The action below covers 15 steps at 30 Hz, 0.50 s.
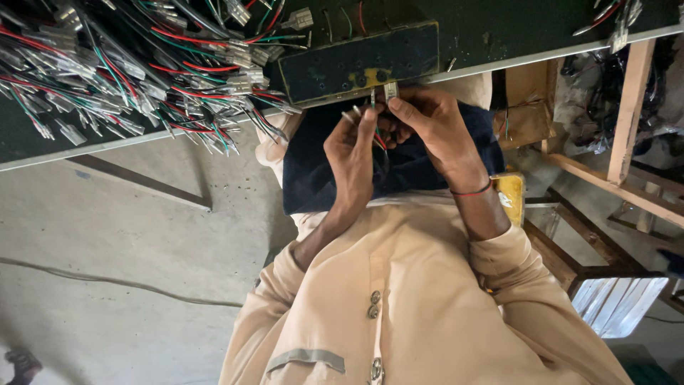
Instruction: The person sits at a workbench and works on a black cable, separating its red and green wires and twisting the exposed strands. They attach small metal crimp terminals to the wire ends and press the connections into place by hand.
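We hold both hands together just under the table edge, over a dark blue cloth on our lap. Our left hand pinches thin wires, red among them, fingers closed narrow around them. Our right hand sits at three o'clock of the left, touching it, thumb and forefinger closed on a small pale connector at its twelve o'clock. Right above that lies a dark flat block. At ten o'clock a heap of red, green and black wires with connectors sprawls across the table.
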{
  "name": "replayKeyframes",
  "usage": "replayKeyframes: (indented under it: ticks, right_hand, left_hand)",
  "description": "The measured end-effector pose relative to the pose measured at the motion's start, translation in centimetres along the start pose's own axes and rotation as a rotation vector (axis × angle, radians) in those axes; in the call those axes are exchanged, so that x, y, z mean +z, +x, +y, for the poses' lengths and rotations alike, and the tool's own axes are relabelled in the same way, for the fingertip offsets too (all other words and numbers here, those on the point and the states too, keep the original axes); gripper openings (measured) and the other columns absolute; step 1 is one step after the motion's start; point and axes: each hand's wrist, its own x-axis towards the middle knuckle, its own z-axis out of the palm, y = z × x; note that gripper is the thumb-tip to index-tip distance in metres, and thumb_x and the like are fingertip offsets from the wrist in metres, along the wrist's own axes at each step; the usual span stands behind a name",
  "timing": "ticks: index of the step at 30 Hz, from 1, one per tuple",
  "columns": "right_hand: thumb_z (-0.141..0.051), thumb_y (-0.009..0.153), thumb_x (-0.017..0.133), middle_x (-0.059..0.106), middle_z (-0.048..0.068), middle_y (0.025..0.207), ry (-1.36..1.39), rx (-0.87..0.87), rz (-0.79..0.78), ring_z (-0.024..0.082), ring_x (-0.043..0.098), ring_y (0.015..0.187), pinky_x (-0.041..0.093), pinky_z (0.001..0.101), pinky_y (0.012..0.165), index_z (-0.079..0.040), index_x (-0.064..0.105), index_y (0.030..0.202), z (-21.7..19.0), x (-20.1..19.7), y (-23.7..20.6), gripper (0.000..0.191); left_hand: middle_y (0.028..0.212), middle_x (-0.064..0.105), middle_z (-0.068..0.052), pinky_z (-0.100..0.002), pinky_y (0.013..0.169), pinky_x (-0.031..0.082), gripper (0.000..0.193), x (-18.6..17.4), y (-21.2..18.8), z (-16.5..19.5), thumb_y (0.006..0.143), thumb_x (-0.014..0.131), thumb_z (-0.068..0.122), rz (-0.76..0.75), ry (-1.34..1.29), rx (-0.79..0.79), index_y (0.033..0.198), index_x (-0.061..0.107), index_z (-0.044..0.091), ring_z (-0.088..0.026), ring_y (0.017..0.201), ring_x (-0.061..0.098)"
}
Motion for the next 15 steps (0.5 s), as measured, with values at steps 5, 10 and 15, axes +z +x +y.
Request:
replayKeyframes:
  ticks: [5, 10, 15]
  right_hand:
    - [-0.020, 0.101, 0.073, 0.067, 0.001, 0.081, -0.003, 0.022, 0.069, 0.007, 0.059, 0.066, 0.047, 0.0226, 0.060, 0.003, 0.073, 0.110, 0.3, 0.1, 0.4, 0.025]
    - [-0.019, 0.102, 0.073, 0.068, 0.001, 0.083, 0.010, 0.011, 0.057, 0.007, 0.059, 0.068, 0.048, 0.0230, 0.062, 0.003, 0.072, 0.107, 0.2, 0.0, 0.3, 0.023]
    - [-0.020, 0.102, 0.072, 0.069, 0.002, 0.084, -0.020, 0.041, 0.060, 0.007, 0.060, 0.069, 0.049, 0.0227, 0.062, 0.003, 0.074, 0.107, -0.2, 0.1, 0.2, 0.024]
  left_hand:
    - [0.105, 0.070, -0.009, -0.028, 0.085, 0.052, 0.035, -0.9, -1.2, 0.8, 0.110, 0.057, 0.024, -0.056, -0.009, 0.062, 0.132, 0.064, -0.002, -0.012, 0.094, 0.062]
    - [0.114, 0.069, -0.010, -0.032, 0.099, 0.053, 0.036, -1.7, -1.5, 1.0, 0.118, 0.052, 0.029, -0.285, -0.248, 0.004, 0.136, 0.061, -0.001, -0.017, 0.105, 0.064]
    - [0.130, 0.068, -0.011, -0.033, 0.097, 0.051, 0.036, -2.6, -0.9, 0.4, 0.114, 0.058, 0.024, -0.297, -0.036, 0.011, 0.135, 0.065, -0.003, -0.016, 0.108, 0.062]
